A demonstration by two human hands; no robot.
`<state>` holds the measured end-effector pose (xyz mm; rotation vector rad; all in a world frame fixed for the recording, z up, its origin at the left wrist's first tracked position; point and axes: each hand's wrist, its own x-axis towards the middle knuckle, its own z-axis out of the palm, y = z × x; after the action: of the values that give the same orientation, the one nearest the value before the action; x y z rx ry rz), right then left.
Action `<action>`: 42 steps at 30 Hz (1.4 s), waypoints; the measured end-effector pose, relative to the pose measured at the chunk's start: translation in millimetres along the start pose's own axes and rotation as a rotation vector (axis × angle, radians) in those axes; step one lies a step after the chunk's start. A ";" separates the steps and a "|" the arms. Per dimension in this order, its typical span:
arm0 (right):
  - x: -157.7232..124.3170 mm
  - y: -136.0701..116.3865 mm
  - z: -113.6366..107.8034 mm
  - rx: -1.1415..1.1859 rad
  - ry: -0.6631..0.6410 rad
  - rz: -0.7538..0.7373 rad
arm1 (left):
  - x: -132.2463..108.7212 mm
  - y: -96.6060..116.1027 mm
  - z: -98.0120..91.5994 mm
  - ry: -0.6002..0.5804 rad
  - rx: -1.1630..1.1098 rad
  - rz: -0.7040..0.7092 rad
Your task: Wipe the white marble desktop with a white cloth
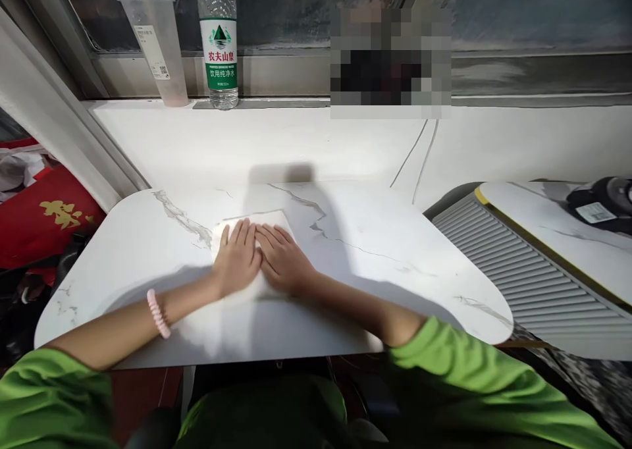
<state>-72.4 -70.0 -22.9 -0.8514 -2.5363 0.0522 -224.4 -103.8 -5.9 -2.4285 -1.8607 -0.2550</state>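
Observation:
A flat white square (270,220), which looks like a folded cloth, lies on the white marble-patterned table (395,251). Both hands rest palm down on it, side by side. My left hand (237,258) has its fingers stretched out flat, pointing to the far side. My right hand (282,258) is also flat, its fingers slanting to the left, and the two hands touch around the thumbs. The lower part of the square is partly hidden by hands and shadow. A pink coiled band (158,313) circles my left wrist.
On the ledge beyond the table stand a lidded plastic cup (153,47) and a water bottle (218,54). Cables hang down the white wall (296,139). At left is a red bag (49,218); at right, a second table (533,218) carries a black object (602,202).

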 end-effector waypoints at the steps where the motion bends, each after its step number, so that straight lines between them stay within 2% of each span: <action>1: -16.6 -7.6 -8.3 0.003 -0.018 -0.017 | -13.8 12.7 0.1 0.019 0.001 0.018; 4: -60.5 -28.1 -30.9 0.007 -0.050 -0.029 | -46.8 45.1 -2.1 0.020 -0.034 0.096; 6: -80.5 -38.4 -40.8 0.000 -0.047 -0.004 | -57.6 57.9 -4.6 -0.002 -0.078 0.185; 8: -91.2 -44.2 -44.9 -0.018 -0.033 0.033 | -59.1 62.9 -6.0 -0.024 -0.126 0.251; 11: -91.0 -42.5 -42.2 -0.057 -0.021 0.079 | -48.2 59.6 -4.6 -0.043 -0.187 0.283; 16: -57.8 -6.3 -28.2 -0.075 -0.016 0.108 | -2.0 40.2 4.3 -0.065 -0.201 0.218; 24: 47.3 88.0 -7.0 -0.026 -0.035 0.195 | 121.8 -6.7 11.6 -0.082 -0.110 0.096; 26: 64.0 104.1 -3.2 -0.014 -0.018 0.203 | 140.7 -12.1 13.3 -0.065 -0.112 0.053; 28: 72.0 113.9 -0.8 -0.006 -0.004 0.190 | 149.6 -14.4 15.1 -0.044 -0.124 0.035; 31: 72.9 118.0 -0.2 -0.007 -0.001 0.183 | 150.6 -15.0 16.2 -0.042 -0.155 0.042; 37: 65.1 109.0 -5.3 -0.020 0.001 0.186 | 144.0 -10.4 14.1 -0.052 -0.141 0.025; 40: 50.2 101.3 -11.2 -0.028 -0.015 0.200 | 133.1 -1.3 14.1 -0.058 -0.080 0.043; 42: 29.2 92.9 -18.6 -0.026 -0.029 0.185 | 117.9 10.8 14.7 -0.055 -0.054 0.083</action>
<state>-32.5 20.0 -10.7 -1.1010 -2.4820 0.0915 -182.9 7.8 0.6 -2.5669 -1.7921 -0.2384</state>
